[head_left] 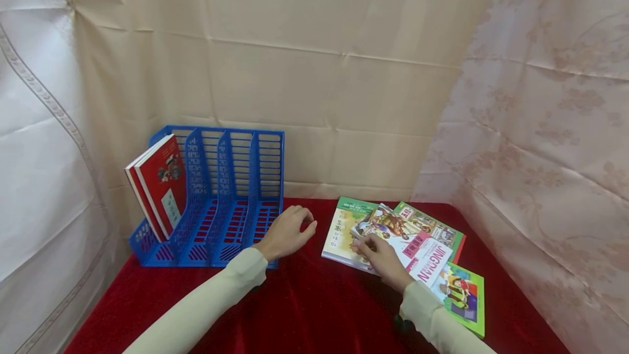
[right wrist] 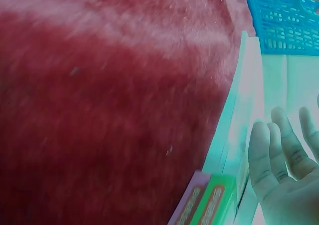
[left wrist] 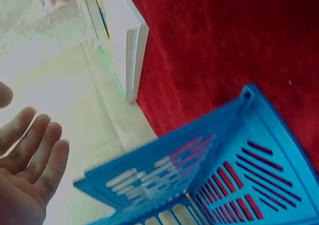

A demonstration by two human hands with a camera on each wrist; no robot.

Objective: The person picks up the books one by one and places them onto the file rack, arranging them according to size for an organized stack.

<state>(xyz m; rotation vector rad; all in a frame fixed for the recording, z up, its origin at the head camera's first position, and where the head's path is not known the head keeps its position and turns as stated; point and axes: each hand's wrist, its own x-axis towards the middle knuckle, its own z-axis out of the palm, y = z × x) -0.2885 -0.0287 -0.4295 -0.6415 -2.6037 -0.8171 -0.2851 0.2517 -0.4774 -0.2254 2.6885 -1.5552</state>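
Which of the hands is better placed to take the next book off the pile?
Right, I'd judge: the right hand is over the book pile; the left hand is by the blue rack, apart from the pile.

Blue rack (head_left: 253,171), 2 red books (head_left: 169,179), pink-and-white book (head_left: 417,247), dark-red cloth (head_left: 314,305), beige backdrop (head_left: 314,70), floral-patterned pale curtain (head_left: 555,124)

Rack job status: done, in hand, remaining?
Looks done: two red books stand in the leftmost compartment of the blue rack. In hand: the right hand is at the edge of the pink-and-white book on the pile; whether it grips is unclear. The left hand, beside the rack, holds nothing. Remaining, presumably: that book and the other books under it on the red cloth.
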